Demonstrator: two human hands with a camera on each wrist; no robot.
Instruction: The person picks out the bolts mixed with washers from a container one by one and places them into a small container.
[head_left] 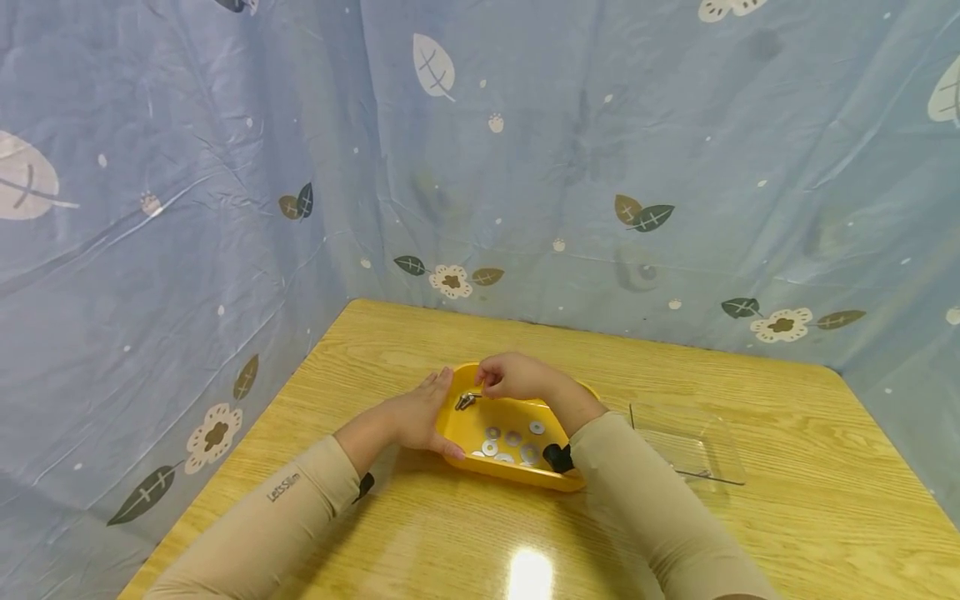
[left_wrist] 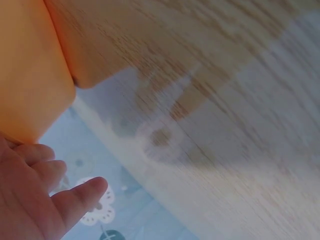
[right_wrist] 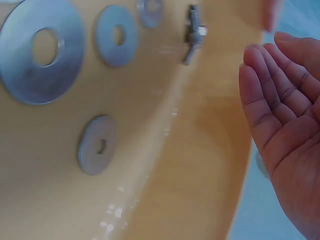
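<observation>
Table (head_left: 420, 542): glossy yellow wood grain, white glare near me.
Curtain (head_left: 525, 150): blue, leaf-and-flower print, behind and at both sides.
Tray (head_left: 517, 474): yellow, on the table, holding washers (right_wrist: 74, 55) and bolts (head_left: 467, 401).
My left hand (head_left: 412, 415): fingers spread, nearly straight, against the tray's left end.
My right hand (head_left: 521, 377): fingers bent, beside the bolts; I cannot tell whether they pinch anything.
</observation>
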